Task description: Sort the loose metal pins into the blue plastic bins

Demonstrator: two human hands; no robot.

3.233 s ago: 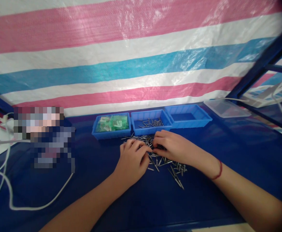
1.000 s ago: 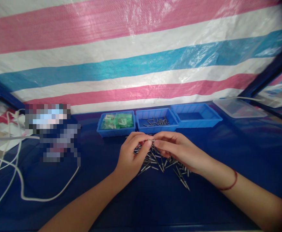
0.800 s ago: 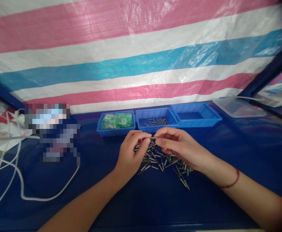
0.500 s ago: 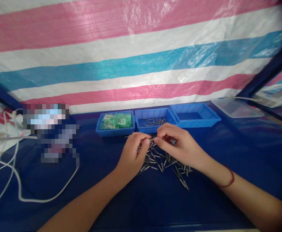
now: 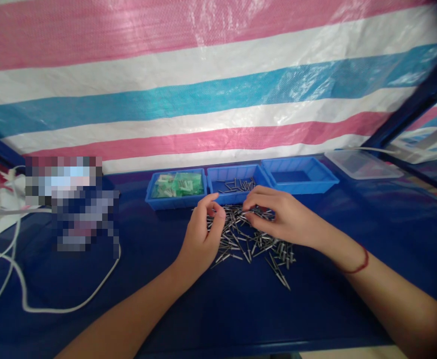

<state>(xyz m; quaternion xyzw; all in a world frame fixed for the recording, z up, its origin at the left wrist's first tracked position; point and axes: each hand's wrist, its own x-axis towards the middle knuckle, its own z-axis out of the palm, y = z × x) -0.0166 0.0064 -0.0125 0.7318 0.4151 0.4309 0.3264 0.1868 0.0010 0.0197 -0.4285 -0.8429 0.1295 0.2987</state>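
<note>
A loose pile of small metal pins [image 5: 248,242] lies on the dark blue table [image 5: 218,309]. My left hand [image 5: 201,234] hovers at the pile's left edge, fingers curled in a pinch; what it holds is too small to see. My right hand [image 5: 278,217] rests on the pile's far side, fingers curled down among the pins. Behind the hands stand three blue trays: the left tray [image 5: 175,188] holds green and white parts, the middle tray [image 5: 233,184] holds several pins, the right tray [image 5: 301,175] looks empty.
A striped pink, white and blue tarp [image 5: 203,85] hangs behind the table. White cables [image 5: 27,299] loop on the left near a blurred-out object [image 5: 72,204]. A clear plastic lid [image 5: 362,164] lies at the back right beside a blue frame post [image 5: 409,104].
The hands, joined at the fingertips over a pin a second ago, have parted. My right hand has dropped onto the pile; my left stays at its left edge.
</note>
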